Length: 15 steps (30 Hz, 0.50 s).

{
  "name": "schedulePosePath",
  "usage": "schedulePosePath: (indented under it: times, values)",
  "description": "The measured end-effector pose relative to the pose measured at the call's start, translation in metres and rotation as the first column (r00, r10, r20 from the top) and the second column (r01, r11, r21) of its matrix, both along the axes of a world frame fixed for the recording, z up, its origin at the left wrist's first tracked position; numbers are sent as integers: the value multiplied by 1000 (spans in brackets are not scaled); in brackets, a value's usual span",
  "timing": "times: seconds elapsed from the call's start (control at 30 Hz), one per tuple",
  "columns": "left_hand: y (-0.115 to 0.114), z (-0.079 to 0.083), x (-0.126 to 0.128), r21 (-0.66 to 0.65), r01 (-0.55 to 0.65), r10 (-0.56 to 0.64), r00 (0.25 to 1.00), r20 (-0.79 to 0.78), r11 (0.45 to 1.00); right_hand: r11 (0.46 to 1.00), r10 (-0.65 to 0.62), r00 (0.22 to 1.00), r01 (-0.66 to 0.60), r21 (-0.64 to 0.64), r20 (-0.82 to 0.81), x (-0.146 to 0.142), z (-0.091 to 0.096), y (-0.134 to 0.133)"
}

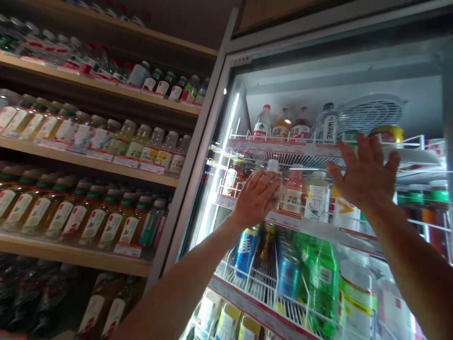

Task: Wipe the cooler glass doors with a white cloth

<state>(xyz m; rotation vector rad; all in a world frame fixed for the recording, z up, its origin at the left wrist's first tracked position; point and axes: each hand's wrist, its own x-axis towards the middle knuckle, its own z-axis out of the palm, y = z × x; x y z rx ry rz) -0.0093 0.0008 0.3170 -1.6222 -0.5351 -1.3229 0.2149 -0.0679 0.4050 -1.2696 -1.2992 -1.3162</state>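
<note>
My left hand reaches up in front of the drinks fridge, its fingers close together and laid flat over a pale, crumpled cloth. Only the cloth's edge shows past my fingers, so whether it is cloth or tissue is hard to tell. Behind it, a bottle with a white cap is partly covered. My right hand is raised higher, with fingers spread and nothing in them. It appears to rest against the fridge's glass door, over the top shelf edge, though contact is not clear.
Inside the fridge are wire shelves with bottles, blue cans and large green bottles. A grey door frame stands between the fridge and wooden shelves lined with bottles on the left.
</note>
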Motion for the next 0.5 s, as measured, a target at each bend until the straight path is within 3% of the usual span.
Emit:
schedulePosePath:
  times: [0.07,0.17,0.27,0.33,0.4,0.5]
  values:
    - [9,11,-26,-19,-9,11,996,90,1000,1000,1,1000,-1,-4,-2,-1,-2,-1]
    - [27,29,-65,-40,-20,35,905,424,999,1000,3,1000,-3,-11,-4,-3,-3,0]
    - [30,33,-55,-19,-13,21,826,563,1000,1000,11,1000,-11,-10,-12,-4,-3,0]
    - [18,23,-22,5,-10,7,881,473,1000,1000,18,1000,-18,-7,-14,-4,-3,1]
    - [3,10,14,8,-13,10,962,272,1000,1000,24,1000,-24,2,-8,-3,-4,1]
    - [-7,1,30,-2,-14,14,1000,-1,1000,999,27,999,-28,39,22,-1,-8,1]
